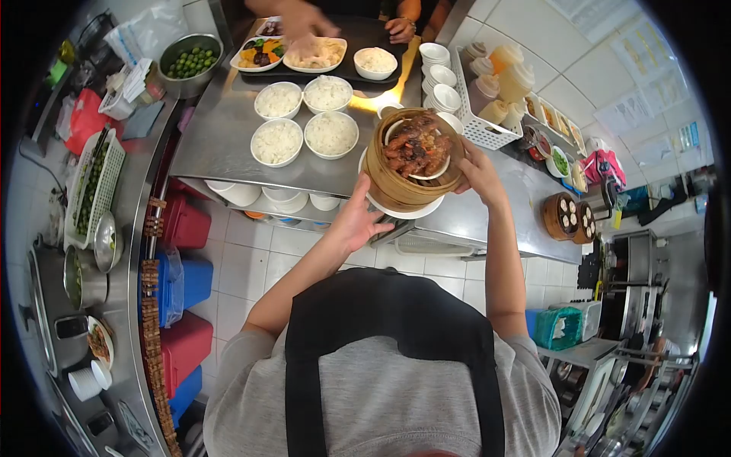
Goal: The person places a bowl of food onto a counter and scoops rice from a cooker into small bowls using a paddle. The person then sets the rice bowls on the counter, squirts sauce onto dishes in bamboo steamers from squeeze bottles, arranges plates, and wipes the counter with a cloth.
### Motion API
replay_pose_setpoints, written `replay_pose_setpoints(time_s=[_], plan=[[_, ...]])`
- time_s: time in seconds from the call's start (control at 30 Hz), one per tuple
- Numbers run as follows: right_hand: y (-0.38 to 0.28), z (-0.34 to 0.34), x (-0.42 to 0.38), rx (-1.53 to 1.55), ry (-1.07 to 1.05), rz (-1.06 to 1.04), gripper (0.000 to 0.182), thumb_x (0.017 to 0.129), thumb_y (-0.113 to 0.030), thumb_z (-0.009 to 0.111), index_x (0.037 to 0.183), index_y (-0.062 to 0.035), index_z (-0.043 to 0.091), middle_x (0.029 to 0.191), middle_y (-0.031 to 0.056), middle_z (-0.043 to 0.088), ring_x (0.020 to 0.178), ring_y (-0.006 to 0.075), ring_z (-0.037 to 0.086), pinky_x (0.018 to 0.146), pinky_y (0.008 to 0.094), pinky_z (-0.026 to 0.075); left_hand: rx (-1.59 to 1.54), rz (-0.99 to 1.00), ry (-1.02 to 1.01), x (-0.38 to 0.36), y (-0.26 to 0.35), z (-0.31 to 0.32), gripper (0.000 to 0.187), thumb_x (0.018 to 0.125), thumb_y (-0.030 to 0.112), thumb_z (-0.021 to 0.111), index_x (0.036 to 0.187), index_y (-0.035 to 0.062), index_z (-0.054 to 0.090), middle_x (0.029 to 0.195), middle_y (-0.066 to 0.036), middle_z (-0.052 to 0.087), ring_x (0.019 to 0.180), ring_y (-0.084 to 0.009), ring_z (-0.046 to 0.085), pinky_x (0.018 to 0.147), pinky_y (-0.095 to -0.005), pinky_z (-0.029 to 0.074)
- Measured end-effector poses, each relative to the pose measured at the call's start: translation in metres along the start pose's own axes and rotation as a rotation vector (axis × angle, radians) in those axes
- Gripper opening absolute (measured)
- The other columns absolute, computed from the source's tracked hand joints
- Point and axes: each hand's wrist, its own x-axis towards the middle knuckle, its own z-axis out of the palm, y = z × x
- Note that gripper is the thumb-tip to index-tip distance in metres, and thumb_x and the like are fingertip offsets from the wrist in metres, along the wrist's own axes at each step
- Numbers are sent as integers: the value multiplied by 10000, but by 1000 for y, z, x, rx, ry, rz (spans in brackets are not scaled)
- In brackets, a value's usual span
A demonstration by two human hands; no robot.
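Observation:
A round bamboo steamer [403, 181] sits on a white plate [415, 212] at the counter's front edge. Inside it, a white bowl holds dark, glossy braised pieces that look like chicken feet [415, 145]. My left hand [355, 217] is at the lower left, thumb against the steamer's wall and fingers spread by the plate's rim. On the other side, my right hand [481, 177] grips the steamer's right wall. Just left of the steamer stand several bowls of white rice [330, 134].
Across the counter [221, 145], another person's hand [304, 27] reaches over a dark tray [365, 46] with filled dishes. To the right are a white basket of sauce bottles [487, 133], stacked small bowls [442, 95] and small steamers [563, 217]. A bowl of green limes [190, 65] stands left.

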Motion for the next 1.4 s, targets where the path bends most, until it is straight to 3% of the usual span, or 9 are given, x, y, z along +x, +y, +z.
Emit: replay_pose_setpoints(time_s=[0.27, 0.4, 0.47, 0.63, 0.7, 0.77, 0.87, 1.17, 1.4], plan=[[23, 3, -13, 223, -72, 32, 550, 880, -331, 514, 1309, -20, 366, 1017, 121, 580, 650, 142, 610, 495, 244, 527, 96, 29, -32, 1, 6, 3, 678, 843, 576, 445, 1396, 299, 167, 1458, -108, 63, 1231, -381, 273, 966, -544, 294], [48, 4, -45, 490, 200, 19, 499, 888, -360, 510, 1249, -23, 438, 989, 100, 593, 652, 141, 597, 557, 257, 526, 145, 96, 77, -5, -3, 9, 691, 833, 577, 453, 1401, 317, 158, 1483, -80, -12, 1329, -375, 115, 1026, -570, 142], [62, -4, -76, 492, 5, -51, 449, 891, -369, 507, 1179, -24, 499, 963, 84, 604, 687, 152, 598, 626, 276, 520, 111, 118, 126, -4, -10, 8, 684, 835, 574, 453, 1394, 288, 182, 1479, -69, 12, 1341, -365, 94, 1022, -582, 142], [181, -64, -151, 370, -585, 430, 384, 880, -318, 529, 1123, -20, 533, 995, 86, 619, 757, 177, 623, 662, 287, 517, 124, 185, 215, -3, -22, 11, 697, 862, 527, 445, 1405, 240, 117, 1482, -29, 16, 1355, -324, 76, 1036, -568, 137], [291, -103, -159, 400, -291, 673, 328, 827, -173, 521, 1119, -24, 529, 972, 108, 630, 711, 227, 641, 600, 328, 543, 87, 183, 243, -4, -29, 15, 682, 866, 517, 445, 1400, 234, 130, 1478, -44, 21, 1355, -317, 80, 1037, -567, 144], [391, -135, -150, 452, 500, 791, 355, 771, -170, 561, 1067, 24, 537, 885, 135, 629, 674, 238, 636, 547, 333, 527, 42, 188, 279, -1, -35, 22, 667, 870, 508, 444, 1395, 227, 143, 1474, -59, 25, 1355, -310, 83, 1038, -566, 151], [464, -190, -103, 589, 1168, 562, 366, 777, -136, 530, 1090, 51, 506, 993, 166, 608, 717, 283, 635, 602, 358, 511, -98, 166, 454, -2, -43, 37, 607, 878, 475, 452, 1350, 175, 218, 1439, -119, 96, 1344, -307, 113, 1050, -540, 168], [508, -231, -48, 689, 1230, 485, 375, 774, -122, 519, 1101, 58, 498, 1036, 180, 589, 765, 293, 628, 651, 365, 500, -263, -259, 322, -4, -72, 58, 265, 890, 270, 490, 1086, 92, 498, 1060, -60, 565, 992, -187, 545, 905, -359, 404], [505, -235, -64, 661, 1184, 428, 382, 771, -111, 510, 1110, 63, 491, 1070, 191, 575, 802, 301, 622, 689, 371, 491, -13, -319, 204, 29, -86, 98, 208, 906, 242, 463, 1037, 88, 508, 985, -78, 586, 858, -167, 570, 763, -304, 479]])
